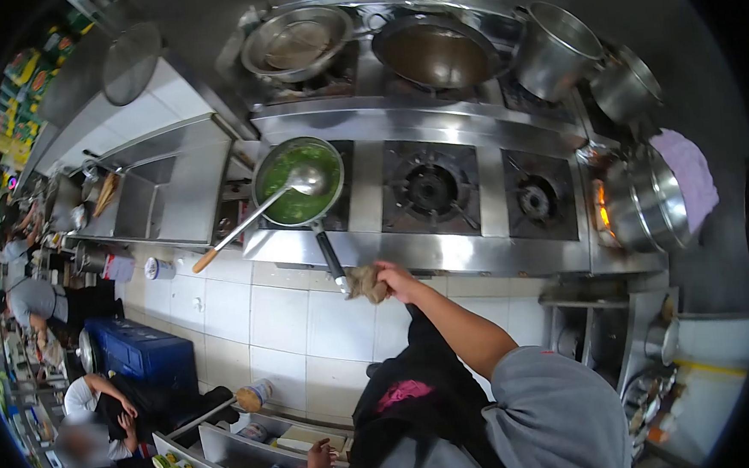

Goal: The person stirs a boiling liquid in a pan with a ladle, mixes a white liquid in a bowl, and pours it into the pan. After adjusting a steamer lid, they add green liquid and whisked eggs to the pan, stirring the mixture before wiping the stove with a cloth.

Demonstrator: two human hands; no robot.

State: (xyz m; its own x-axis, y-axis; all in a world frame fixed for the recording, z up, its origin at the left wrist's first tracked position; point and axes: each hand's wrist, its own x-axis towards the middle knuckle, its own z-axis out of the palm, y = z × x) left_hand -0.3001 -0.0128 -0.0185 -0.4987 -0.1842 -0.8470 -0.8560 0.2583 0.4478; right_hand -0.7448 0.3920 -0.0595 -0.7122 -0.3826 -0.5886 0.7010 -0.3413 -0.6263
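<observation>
My right hand (394, 282) is closed on a crumpled beige cloth (364, 285). The cloth lies right at the end of the black handle (330, 255) of a pan (257, 183). Bright green food (288, 208) fills the pan, which sits on the left front burner. A large ladle (306, 181) rests in the food, its wooden-ended handle slanting over the pan's rim toward the lower left. Low by my side, my left hand (321, 457) hangs near an open drawer, fingers loosely bent and apart, with nothing seen in it.
Two more front burners (430, 191) stand right of the pan. Behind them are a wok (437, 52), a metal bowl (297, 43) and tall pots (557, 49). A steamer pot (647, 204) is beside flames at right. Open drawers (272, 449) and people (36, 304) are to the left.
</observation>
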